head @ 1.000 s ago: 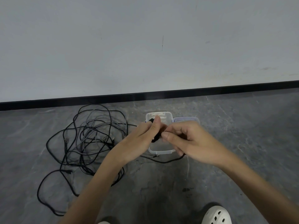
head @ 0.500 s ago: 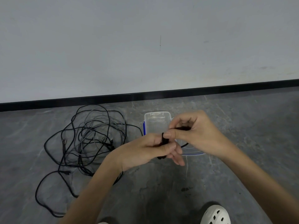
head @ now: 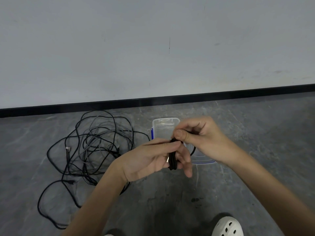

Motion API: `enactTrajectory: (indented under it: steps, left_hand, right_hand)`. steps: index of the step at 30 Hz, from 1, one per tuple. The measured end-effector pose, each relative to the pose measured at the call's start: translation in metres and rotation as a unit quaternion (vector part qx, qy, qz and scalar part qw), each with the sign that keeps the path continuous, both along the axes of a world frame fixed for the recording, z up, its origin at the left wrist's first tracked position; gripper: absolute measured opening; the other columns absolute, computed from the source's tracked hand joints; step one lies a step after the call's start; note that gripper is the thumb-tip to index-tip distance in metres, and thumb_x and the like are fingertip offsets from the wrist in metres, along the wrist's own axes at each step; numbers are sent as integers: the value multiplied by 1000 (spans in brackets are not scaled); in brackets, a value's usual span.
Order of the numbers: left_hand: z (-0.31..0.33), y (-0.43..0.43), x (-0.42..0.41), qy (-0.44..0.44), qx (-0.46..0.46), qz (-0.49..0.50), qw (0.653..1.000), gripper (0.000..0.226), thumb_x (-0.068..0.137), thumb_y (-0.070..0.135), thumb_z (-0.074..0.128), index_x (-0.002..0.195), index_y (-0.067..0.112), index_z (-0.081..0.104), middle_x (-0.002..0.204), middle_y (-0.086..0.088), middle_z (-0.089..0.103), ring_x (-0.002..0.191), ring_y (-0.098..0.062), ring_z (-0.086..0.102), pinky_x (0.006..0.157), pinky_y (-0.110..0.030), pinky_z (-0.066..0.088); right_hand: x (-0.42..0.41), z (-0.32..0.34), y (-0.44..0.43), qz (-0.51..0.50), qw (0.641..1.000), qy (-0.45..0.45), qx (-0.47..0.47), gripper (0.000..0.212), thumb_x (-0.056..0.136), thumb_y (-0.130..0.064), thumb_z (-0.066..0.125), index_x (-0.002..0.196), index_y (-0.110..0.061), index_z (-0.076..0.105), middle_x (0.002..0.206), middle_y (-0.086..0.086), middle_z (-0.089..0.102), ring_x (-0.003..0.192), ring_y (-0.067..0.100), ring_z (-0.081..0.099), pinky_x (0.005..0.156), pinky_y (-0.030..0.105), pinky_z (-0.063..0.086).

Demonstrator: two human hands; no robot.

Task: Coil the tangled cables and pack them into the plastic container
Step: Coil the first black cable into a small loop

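— So, what are the hands doing?
— Both are raised over the floor (head: pixel 255 142), close together. The left hand (head: pixel 153 159) grips a small bundle of black cable (head: pixel 173 160), fingers curled round it, with a metal plug end showing against the palm. The right hand (head: pixel 201 138) pinches a strand at the top of that bundle between thumb and forefinger, and a short loop hangs below it.
— And the plastic container (head: pixel 163 123)?
— On the floor just beyond the hands, clear and open, a blue clip on its left side. The hands cover its near part. A blue-edged lid (head: pixel 202 161) lies beside it on the right, mostly hidden by the right hand.
— The other cables?
— A loose tangle of black and grey cables (head: pixel 95 145) lies on the floor left of the container, near the black skirting (head: pixel 68 109). A white shoe (head: pixel 227 226) shows at the bottom edge.
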State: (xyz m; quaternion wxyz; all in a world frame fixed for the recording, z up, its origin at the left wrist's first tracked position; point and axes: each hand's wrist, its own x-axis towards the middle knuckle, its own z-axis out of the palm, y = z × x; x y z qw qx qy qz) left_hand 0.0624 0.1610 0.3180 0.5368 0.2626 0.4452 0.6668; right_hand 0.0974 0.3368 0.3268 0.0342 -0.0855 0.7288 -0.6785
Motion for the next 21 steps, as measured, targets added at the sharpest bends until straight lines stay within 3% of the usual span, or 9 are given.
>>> enactTrajectory:
  steps: [3,5,7,9,10,12,14,17,21]
  left_hand:
    - [-1,-3,-2,-29,29,-8,999,30,98,36,47,91,13,67,84,-6,70,85,-20,66,83,-27,48]
    - [-1,-4,-3,-41,48,-8,998,29,98,36,48,91,13,65,83,-4,70,84,-20,66,83,-28,47]
    - [-1,-3,-4,-50,67,-1,996,29,97,36,50,90,13,64,83,-4,70,83,-20,66,84,-29,47]
    - [0,-5,-6,-75,99,12,992,28,98,33,50,89,11,63,82,-5,69,83,-21,65,84,-30,48]
    - [0,-6,-7,-94,118,21,988,28,98,31,49,88,9,63,82,-7,69,83,-22,65,84,-30,49]
    - [0,-8,-8,-113,140,50,982,27,99,29,49,88,8,63,82,-8,67,84,-23,64,84,-30,49]
    - [0,-8,-8,-120,147,79,979,27,97,29,52,89,8,64,82,-8,67,85,-23,64,87,-31,49]
    - [-2,-7,-9,-108,135,123,977,26,92,34,60,89,10,67,82,-8,67,83,-23,62,82,-36,47]
    - [-3,-8,-13,-79,103,182,975,31,85,40,69,94,10,68,89,-16,66,76,-32,58,60,-38,47]
  right_hand:
    - [1,-2,-3,2,1000,-6,-1,18,86,-21,58,87,-8,71,75,17,67,70,19,60,66,23,48]
    - [2,-2,-4,8,1000,-25,-6,19,87,-24,56,91,-15,71,75,0,71,75,13,64,71,24,51]
    - [2,-3,-4,1,999,-36,-12,20,88,-26,55,95,-16,71,80,-2,73,81,15,67,77,28,53]
    - [1,-6,-3,-13,999,-34,-9,27,88,-24,54,100,-6,70,88,22,69,82,33,63,78,42,51]
    - [1,-6,-4,-15,999,-33,-11,32,88,-24,54,102,1,68,91,34,62,81,35,60,77,47,49]
    - [1,-9,-6,-19,999,-42,-20,37,88,-22,52,103,10,64,90,43,54,79,33,56,76,52,48]
    - [1,-12,-11,-27,998,-58,-23,29,92,-18,51,103,4,66,89,39,60,79,32,59,77,49,52]
    - [3,-16,-23,-31,996,-79,-7,22,99,-4,45,102,-12,65,76,10,67,71,19,61,71,31,55]
    - [6,-20,-36,-4,995,-98,29,37,100,5,36,110,-27,52,78,10,63,70,14,64,79,43,55]
